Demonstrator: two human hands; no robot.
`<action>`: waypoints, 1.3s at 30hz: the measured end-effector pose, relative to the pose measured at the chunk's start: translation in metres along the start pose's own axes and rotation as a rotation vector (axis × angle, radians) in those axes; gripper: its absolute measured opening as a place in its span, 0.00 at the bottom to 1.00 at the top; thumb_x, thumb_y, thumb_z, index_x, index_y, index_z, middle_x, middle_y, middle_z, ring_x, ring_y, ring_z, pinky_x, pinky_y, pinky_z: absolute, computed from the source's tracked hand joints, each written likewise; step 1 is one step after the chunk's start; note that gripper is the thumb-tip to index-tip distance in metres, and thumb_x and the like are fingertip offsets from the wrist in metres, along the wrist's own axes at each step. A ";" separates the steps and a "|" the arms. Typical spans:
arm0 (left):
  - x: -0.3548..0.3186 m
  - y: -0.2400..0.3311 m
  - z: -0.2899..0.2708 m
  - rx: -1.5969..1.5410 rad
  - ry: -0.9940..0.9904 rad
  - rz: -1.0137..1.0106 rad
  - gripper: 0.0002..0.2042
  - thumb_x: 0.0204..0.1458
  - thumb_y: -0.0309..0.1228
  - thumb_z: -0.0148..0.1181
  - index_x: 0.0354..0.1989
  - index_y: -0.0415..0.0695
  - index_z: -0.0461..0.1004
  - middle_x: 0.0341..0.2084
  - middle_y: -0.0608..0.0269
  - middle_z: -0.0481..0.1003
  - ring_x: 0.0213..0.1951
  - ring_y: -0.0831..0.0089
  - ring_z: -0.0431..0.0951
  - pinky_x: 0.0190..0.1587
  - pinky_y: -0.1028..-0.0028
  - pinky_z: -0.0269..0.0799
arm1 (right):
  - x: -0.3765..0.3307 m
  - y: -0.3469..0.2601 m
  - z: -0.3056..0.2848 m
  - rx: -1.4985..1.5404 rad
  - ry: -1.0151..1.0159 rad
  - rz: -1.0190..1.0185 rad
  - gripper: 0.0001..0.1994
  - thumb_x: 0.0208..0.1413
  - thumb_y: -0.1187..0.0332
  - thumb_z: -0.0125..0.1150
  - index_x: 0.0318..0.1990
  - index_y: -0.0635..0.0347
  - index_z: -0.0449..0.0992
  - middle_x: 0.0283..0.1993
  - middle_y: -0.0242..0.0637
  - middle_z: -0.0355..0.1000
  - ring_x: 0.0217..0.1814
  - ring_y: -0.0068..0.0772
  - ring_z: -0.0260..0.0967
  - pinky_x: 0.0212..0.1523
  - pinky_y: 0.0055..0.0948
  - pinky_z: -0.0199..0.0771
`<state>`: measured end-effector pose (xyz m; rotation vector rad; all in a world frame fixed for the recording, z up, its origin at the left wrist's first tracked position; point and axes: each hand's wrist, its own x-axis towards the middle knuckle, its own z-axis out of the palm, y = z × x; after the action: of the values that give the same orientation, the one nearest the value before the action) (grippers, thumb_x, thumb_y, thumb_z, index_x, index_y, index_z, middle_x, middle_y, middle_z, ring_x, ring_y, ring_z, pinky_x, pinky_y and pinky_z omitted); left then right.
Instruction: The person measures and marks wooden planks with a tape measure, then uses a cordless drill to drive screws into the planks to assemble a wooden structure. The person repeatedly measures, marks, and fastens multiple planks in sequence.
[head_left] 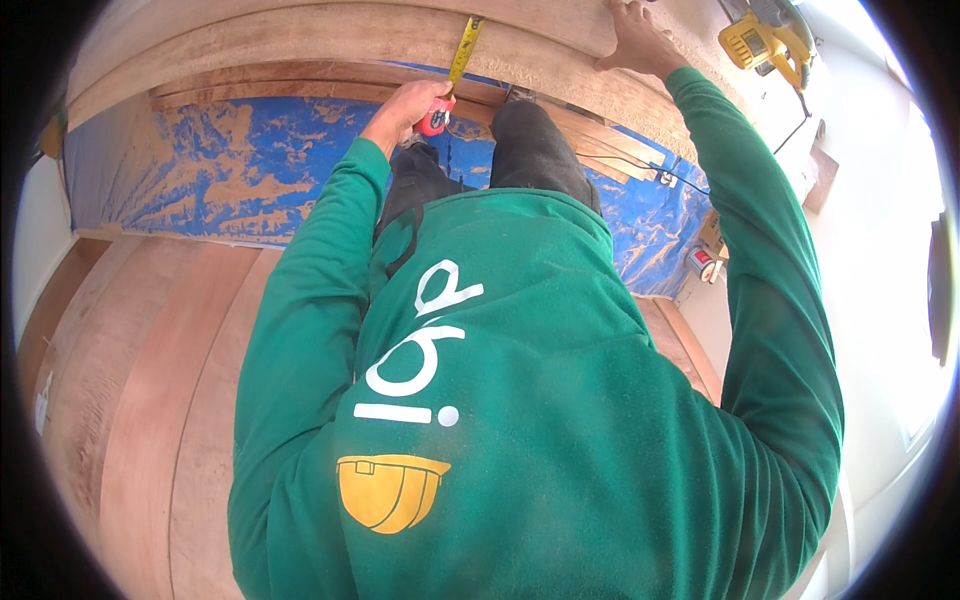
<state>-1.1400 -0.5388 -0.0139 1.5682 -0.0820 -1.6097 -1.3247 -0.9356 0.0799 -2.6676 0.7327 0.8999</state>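
Note:
My left hand is closed around a red tape measure at the near edge of a long wooden board. Its yellow blade is drawn out and lies across the board, pointing away from me. Farther right, my right hand rests with spread fingers on the boards, holding nothing that I can see. Its fingertips reach close to the upper rim of the picture. Beyond it, to the right, a yellow circular saw sits on the wood.
Sawdust covers a blue plastic sheet on the floor around my legs. More planks lie below the worked board. A black cord hangs from the saw. At right stand a can and a white wall. Wood flooring spreads lower left.

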 end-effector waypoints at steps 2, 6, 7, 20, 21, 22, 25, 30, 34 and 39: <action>-0.001 0.000 0.000 -0.002 -0.002 0.002 0.16 0.73 0.43 0.60 0.44 0.40 0.81 0.33 0.62 0.81 0.32 0.72 0.82 0.34 0.68 0.80 | 0.000 -0.001 -0.002 -0.005 -0.001 0.007 0.82 0.39 0.34 0.88 0.88 0.60 0.30 0.88 0.76 0.35 0.92 0.78 0.30 0.79 0.88 0.46; -0.001 0.001 0.000 0.005 -0.004 0.001 0.17 0.74 0.43 0.59 0.44 0.40 0.81 0.34 0.62 0.81 0.33 0.73 0.82 0.34 0.68 0.80 | -0.003 -0.006 -0.006 -0.006 -0.008 -0.001 0.83 0.38 0.33 0.89 0.87 0.61 0.29 0.88 0.76 0.37 0.91 0.79 0.32 0.78 0.89 0.46; -0.002 0.002 0.000 0.016 -0.001 0.009 0.17 0.74 0.44 0.59 0.44 0.40 0.81 0.34 0.63 0.81 0.33 0.73 0.82 0.34 0.68 0.80 | -0.004 -0.007 -0.006 -0.014 -0.004 0.011 0.81 0.39 0.35 0.89 0.87 0.62 0.32 0.87 0.75 0.39 0.90 0.79 0.36 0.78 0.88 0.47; -0.030 0.139 -0.021 -0.086 0.615 0.703 0.19 0.75 0.42 0.52 0.38 0.40 0.78 0.26 0.63 0.78 0.25 0.73 0.76 0.27 0.69 0.71 | -0.012 -0.022 -0.011 -0.062 0.106 0.031 0.76 0.37 0.46 0.93 0.87 0.59 0.40 0.81 0.62 0.56 0.84 0.69 0.55 0.69 0.91 0.66; -0.010 0.168 -0.033 0.057 0.757 0.957 0.19 0.75 0.42 0.52 0.37 0.40 0.78 0.23 0.63 0.76 0.22 0.73 0.75 0.25 0.70 0.70 | -0.013 -0.024 -0.013 -0.075 0.096 0.037 0.76 0.37 0.46 0.93 0.87 0.60 0.40 0.81 0.63 0.56 0.84 0.69 0.55 0.69 0.90 0.67; 0.010 0.190 -0.043 -0.042 0.818 0.921 0.19 0.76 0.43 0.51 0.38 0.40 0.77 0.25 0.60 0.76 0.25 0.69 0.77 0.29 0.66 0.72 | -0.014 -0.026 -0.015 -0.072 0.089 0.045 0.77 0.36 0.46 0.93 0.87 0.61 0.40 0.81 0.64 0.56 0.85 0.69 0.55 0.70 0.88 0.68; 0.065 0.228 -0.082 0.227 1.072 1.085 0.18 0.76 0.42 0.51 0.40 0.39 0.76 0.34 0.52 0.77 0.36 0.58 0.79 0.40 0.58 0.75 | -0.013 -0.025 -0.017 -0.069 0.074 0.051 0.77 0.36 0.46 0.93 0.87 0.61 0.40 0.82 0.64 0.55 0.85 0.69 0.54 0.69 0.88 0.68; 0.106 0.205 -0.099 0.643 1.087 1.315 0.13 0.73 0.39 0.58 0.45 0.41 0.80 0.46 0.47 0.77 0.49 0.46 0.77 0.54 0.52 0.74 | -0.014 -0.025 -0.016 -0.064 0.085 0.053 0.76 0.37 0.47 0.93 0.87 0.60 0.41 0.82 0.65 0.54 0.86 0.70 0.53 0.67 0.89 0.69; 0.102 0.193 -0.092 0.928 1.011 1.320 0.10 0.70 0.40 0.66 0.49 0.48 0.83 0.46 0.53 0.76 0.48 0.50 0.77 0.52 0.54 0.76 | -0.020 -0.032 -0.030 -0.063 0.041 0.066 0.74 0.40 0.46 0.92 0.87 0.58 0.41 0.82 0.65 0.54 0.86 0.70 0.54 0.66 0.91 0.68; 0.095 0.204 -0.083 1.062 1.064 1.268 0.10 0.65 0.43 0.72 0.47 0.53 0.85 0.46 0.61 0.76 0.47 0.57 0.78 0.49 0.55 0.78 | 0.021 0.004 -0.085 0.114 0.251 0.202 0.61 0.52 0.47 0.85 0.86 0.53 0.48 0.80 0.62 0.59 0.83 0.66 0.60 0.68 0.87 0.68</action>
<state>-0.9492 -0.6816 0.0140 2.1463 -1.1882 0.4515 -1.2698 -0.9779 0.1331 -2.6672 1.0910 0.5497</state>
